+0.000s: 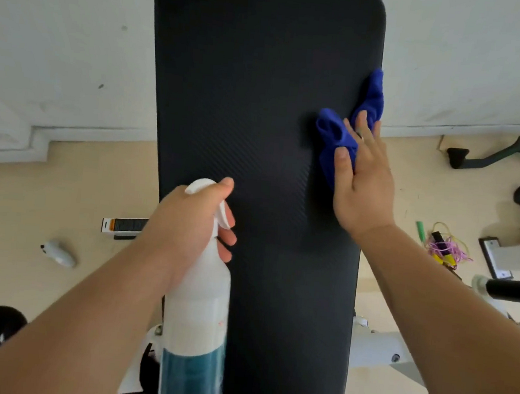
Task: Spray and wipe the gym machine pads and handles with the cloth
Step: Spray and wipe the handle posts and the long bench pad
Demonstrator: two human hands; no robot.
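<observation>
Right now I have the right hand [364,180] laid flat on the blue cloth [336,134], fingers [364,127] straight and pressing it against the right edge of the black machine pad [245,101], about halfway up its visible length. Part of the cloth bunches past the fingertips and laps over the pad's edge. The left hand [187,218] is wrapped round the neck of the white spray bottle [196,317], thumb over the head and fingers curled by the trigger, holding it in front of the pad's lower left part. Blue liquid fills only the bottom of the bottle. I judge this to be the wiping step on the pad. To do it well I would spread the bunched cloth so more of it meets the surface, press evenly through the palm, and work in overlapping passes from this edge across to the left side, then round the rim. I'd hold the bottle clear of the wiping path.
</observation>
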